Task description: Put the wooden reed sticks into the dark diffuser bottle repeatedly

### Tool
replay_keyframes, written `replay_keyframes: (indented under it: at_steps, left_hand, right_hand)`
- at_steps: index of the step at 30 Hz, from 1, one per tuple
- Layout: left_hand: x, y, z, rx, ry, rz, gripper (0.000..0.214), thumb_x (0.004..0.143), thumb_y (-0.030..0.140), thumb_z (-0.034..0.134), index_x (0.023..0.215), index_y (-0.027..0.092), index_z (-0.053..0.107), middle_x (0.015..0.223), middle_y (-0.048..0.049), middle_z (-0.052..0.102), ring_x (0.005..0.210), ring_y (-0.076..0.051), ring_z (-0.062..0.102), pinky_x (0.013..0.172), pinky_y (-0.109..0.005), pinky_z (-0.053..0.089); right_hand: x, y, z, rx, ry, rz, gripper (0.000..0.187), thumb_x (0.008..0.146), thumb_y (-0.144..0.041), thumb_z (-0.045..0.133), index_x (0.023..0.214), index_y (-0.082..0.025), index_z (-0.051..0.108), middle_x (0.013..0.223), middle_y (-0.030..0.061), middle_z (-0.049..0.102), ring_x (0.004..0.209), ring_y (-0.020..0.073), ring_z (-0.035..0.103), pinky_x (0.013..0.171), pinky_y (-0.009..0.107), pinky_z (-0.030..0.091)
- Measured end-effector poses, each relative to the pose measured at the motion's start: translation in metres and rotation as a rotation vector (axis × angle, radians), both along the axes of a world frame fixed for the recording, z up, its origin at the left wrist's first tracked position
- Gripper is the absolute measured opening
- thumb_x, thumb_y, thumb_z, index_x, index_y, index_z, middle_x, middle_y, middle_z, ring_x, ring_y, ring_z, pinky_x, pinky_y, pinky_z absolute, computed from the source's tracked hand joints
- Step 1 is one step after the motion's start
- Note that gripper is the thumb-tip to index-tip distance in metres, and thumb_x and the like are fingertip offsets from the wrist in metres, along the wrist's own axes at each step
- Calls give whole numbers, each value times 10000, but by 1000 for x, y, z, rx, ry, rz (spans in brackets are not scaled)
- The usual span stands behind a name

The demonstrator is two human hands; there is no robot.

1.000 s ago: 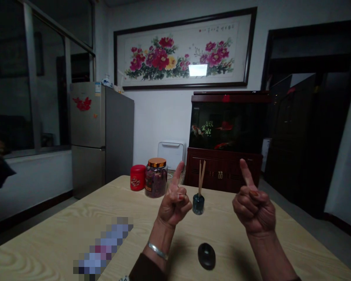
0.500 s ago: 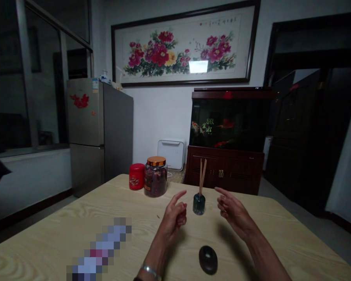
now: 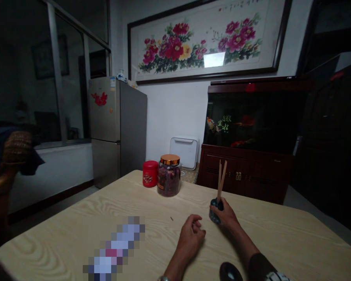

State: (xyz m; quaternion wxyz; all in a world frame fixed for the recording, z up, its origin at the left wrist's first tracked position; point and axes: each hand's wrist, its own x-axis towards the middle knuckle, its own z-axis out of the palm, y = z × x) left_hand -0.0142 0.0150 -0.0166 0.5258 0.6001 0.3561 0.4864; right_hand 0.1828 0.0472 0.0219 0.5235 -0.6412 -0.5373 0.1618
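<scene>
My right hand (image 3: 226, 214) is wrapped around a small dark glass bottle (image 3: 214, 211) on the wooden table (image 3: 76, 226); two thin wooden sticks (image 3: 221, 180) stand up out of the bottle. My left hand (image 3: 190, 237) rests on the table just left of it, fingers loosely curled with nothing in them. A black oval object (image 3: 229, 272) lies at the near edge, beside my right forearm.
A glass jar with a copper lid (image 3: 169, 175) and a red tin (image 3: 150, 173) stand at the table's far edge. A pixelated patch (image 3: 114, 247) lies on the near left. Behind are a fridge (image 3: 117, 125), a fish tank (image 3: 251, 113) on a cabinet, and a chair (image 3: 6, 164) at left.
Both hands came down from a raised, pointing pose. My right hand has closed around the small bottle; my left has settled on the table. The view has shifted left.
</scene>
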Motion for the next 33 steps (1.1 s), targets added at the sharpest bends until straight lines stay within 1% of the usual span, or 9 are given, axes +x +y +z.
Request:
replay_keyframes:
  at_steps: [5, 9, 14, 16, 19, 22, 28, 30, 33]
  left_hand:
    - [-2, -9, 4, 55, 89, -95, 886, 636, 196, 800, 1422, 203, 393, 1387, -152, 467, 1231, -266, 483, 933, -345, 447]
    - [-3, -19, 14, 105, 79, -303, 1054, 549, 219, 899, 1465, 203, 378, 1447, -143, 474, 1326, -309, 432, 1103, -406, 336]
    - [-5, -25, 24, 118, 67, -401, 679, 570, 247, 892, 1193, 155, 639, 1134, -75, 678, 1079, -280, 581, 941, -358, 441]
    - [-5, -24, 23, 94, 95, -376, 697, 540, 239, 903, 1182, 157, 642, 1109, -65, 682, 1059, -273, 584, 926, -346, 438]
    - [-5, -22, 18, 71, 111, -363, 737, 526, 234, 906, 1204, 165, 628, 1131, -68, 677, 1074, -269, 584, 938, -341, 432]
    - [-5, -20, 14, 69, 100, -366, 736, 534, 243, 905, 1210, 175, 622, 1145, -69, 675, 1089, -267, 585, 945, -339, 434]
    - [-4, -19, 12, 63, 115, -376, 775, 523, 287, 917, 1230, 190, 615, 1150, -72, 675, 1072, -272, 595, 926, -347, 445]
    - [-4, -19, 13, 64, 118, -368, 781, 524, 300, 919, 1234, 186, 614, 1151, -80, 673, 1074, -275, 593, 923, -348, 447]
    - [-4, -19, 15, 61, 111, -371, 765, 535, 295, 915, 1228, 176, 615, 1137, -84, 676, 1062, -269, 598, 916, -343, 450]
  right_hand:
    - [-14, -52, -6, -48, -39, 79, 477, 690, -531, 718, 1048, -223, 653, 1060, 84, 696, 1006, 288, 650, 899, 403, 498]
    - [-40, -84, 3, -43, 89, 185, 520, 798, -593, 640, 1161, -220, 654, 1249, 112, 660, 1174, 293, 602, 997, 398, 462]
    - [-66, -89, 59, 150, 401, 259, 443, 875, -629, 534, 752, -212, 617, 944, 89, 733, 990, 254, 666, 923, 380, 492]
    - [-53, -89, 92, 232, 561, 240, 421, 839, -644, 577, 769, -230, 564, 722, 23, 679, 725, 206, 662, 701, 331, 527]
    - [-5, -93, 120, 235, 452, 105, 379, 843, -627, 568, 799, -253, 527, 501, -91, 430, 399, 105, 400, 429, 219, 294]
    - [50, -111, 97, -68, -71, -98, 348, 858, -563, 526, 736, -239, 559, 572, -11, 554, 481, 162, 516, 475, 267, 334]
    - [94, -165, -27, -409, -754, -236, 354, 883, -450, 418, 1053, -247, 652, 1063, 141, 706, 907, 324, 698, 724, 421, 501]
    - [91, -172, -41, -385, -873, -219, 403, 887, -438, 394, 1091, -232, 674, 1104, 169, 693, 961, 344, 681, 756, 448, 510]
    - [74, -176, -25, -329, -941, -203, 410, 870, -457, 430, 1060, -233, 716, 1148, 177, 688, 1067, 390, 632, 822, 510, 496]
